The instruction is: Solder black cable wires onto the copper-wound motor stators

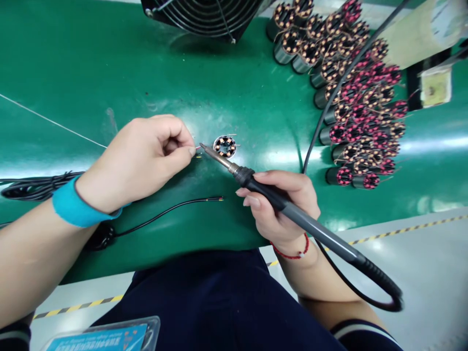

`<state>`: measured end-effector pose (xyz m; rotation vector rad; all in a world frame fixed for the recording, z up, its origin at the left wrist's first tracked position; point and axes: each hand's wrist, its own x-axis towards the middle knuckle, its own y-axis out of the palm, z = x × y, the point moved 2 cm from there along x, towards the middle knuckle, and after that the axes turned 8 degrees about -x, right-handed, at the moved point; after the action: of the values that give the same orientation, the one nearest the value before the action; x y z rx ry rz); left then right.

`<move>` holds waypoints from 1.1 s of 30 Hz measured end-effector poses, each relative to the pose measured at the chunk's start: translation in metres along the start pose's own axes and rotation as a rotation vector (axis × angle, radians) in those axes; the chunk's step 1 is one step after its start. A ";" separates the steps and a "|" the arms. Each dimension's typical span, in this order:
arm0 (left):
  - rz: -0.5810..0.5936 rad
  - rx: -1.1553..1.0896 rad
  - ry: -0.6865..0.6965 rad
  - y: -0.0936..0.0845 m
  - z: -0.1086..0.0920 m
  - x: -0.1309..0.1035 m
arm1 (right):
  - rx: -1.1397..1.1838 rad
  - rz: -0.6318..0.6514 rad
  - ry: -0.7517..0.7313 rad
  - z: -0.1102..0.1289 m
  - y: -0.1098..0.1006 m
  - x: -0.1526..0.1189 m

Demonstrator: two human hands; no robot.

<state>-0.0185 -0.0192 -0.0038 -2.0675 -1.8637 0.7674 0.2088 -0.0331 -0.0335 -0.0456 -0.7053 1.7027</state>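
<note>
My right hand (283,204) is wrapped around the dark handle of a soldering iron (270,195), its tip pointing up and left. My left hand (153,156) is closed in a pinch on a thin wire (198,147), whose short reddish end shows at the fingertips, right by the iron's tip. Just right of the tip, a small round motor stator (224,146) with copper windings stands on the green mat. A pale thin strand (54,119) runs from the left edge and disappears behind my left hand. Below lies a black cable (161,214) with stripped ends.
Rows of wound stators (351,97) cover the right side of the table (73,63). A black fan with a wire guard (208,17) stands at the back. Coiled black cable (36,185) lies at left. The iron's cord (329,102) hangs across the right side. A yellowish sponge (436,87) sits far right.
</note>
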 end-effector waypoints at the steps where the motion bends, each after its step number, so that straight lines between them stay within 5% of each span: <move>1: 0.003 0.001 -0.001 0.000 0.000 0.000 | 0.007 0.001 0.001 0.000 0.000 0.000; 20: -0.007 0.013 -0.013 -0.001 0.000 0.001 | 0.029 -0.013 -0.116 0.000 0.003 0.009; 29: 0.003 -0.003 -0.012 -0.002 -0.003 0.002 | -0.029 0.203 -0.192 0.012 0.006 0.036; 33: -0.003 -0.002 0.011 -0.003 0.000 0.003 | -0.242 0.316 -0.271 0.025 0.012 0.059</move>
<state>-0.0205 -0.0162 -0.0030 -2.0654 -1.8623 0.7518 0.1731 0.0084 0.0010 -0.1009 -1.1536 1.9359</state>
